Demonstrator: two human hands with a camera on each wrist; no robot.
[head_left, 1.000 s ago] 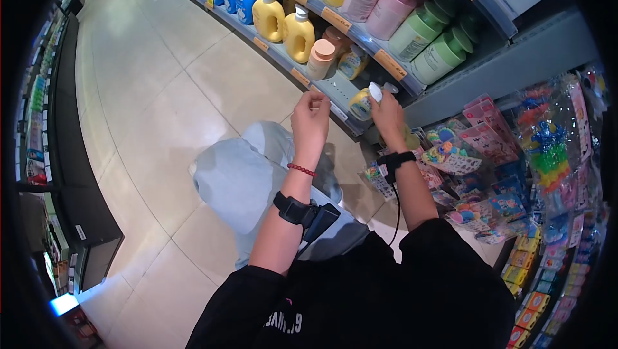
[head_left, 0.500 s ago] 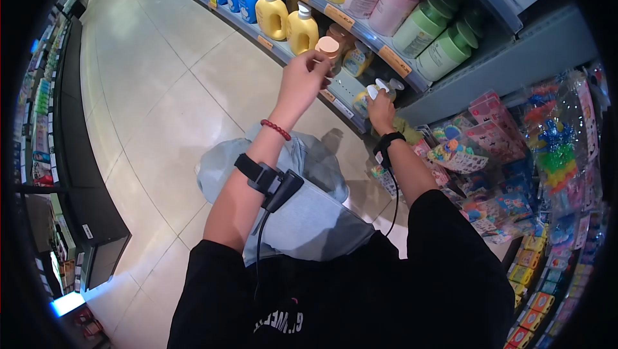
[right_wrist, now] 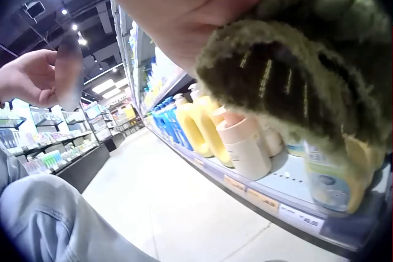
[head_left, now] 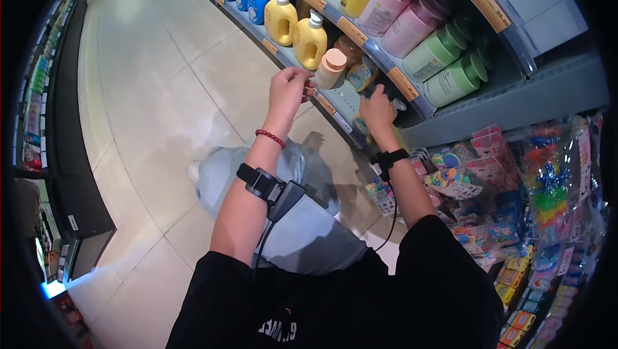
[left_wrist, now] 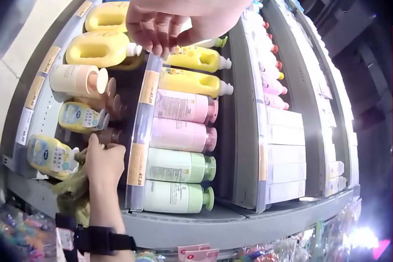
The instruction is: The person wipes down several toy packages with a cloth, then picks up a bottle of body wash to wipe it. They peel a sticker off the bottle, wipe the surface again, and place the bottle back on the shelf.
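My left hand [head_left: 288,96], with a red bead bracelet, hovers at the lower shelf's front edge, left of a peach-capped bottle [head_left: 331,67]. Its fingers curl loosely, and the left wrist view shows nothing between them [left_wrist: 178,19]. Further right, my right hand [head_left: 378,112] is above the shelf by the small yellow pump bottles [left_wrist: 52,156]. A fuzzy green cloth [right_wrist: 295,84] bunches under that hand, hiding most of its fingers in the right wrist view. The cloth [left_wrist: 73,194] also hangs beside the wrist in the left wrist view, close to the end bottle.
Yellow handled bottles [head_left: 310,40] and blue bottles [head_left: 258,2] line the lower shelf [head_left: 346,99]. Pink [head_left: 386,4] and green [head_left: 450,85] pump bottles fill the shelf above. Hanging packets [head_left: 496,162] crowd the right side. Another shelf unit [head_left: 84,233] stands across the aisle.
My left hand has risen toward the peach-capped bottle, then drawn back to its left. My right hand has moved farther over the shelf, now covering the white pump head seen earlier at its fingers.
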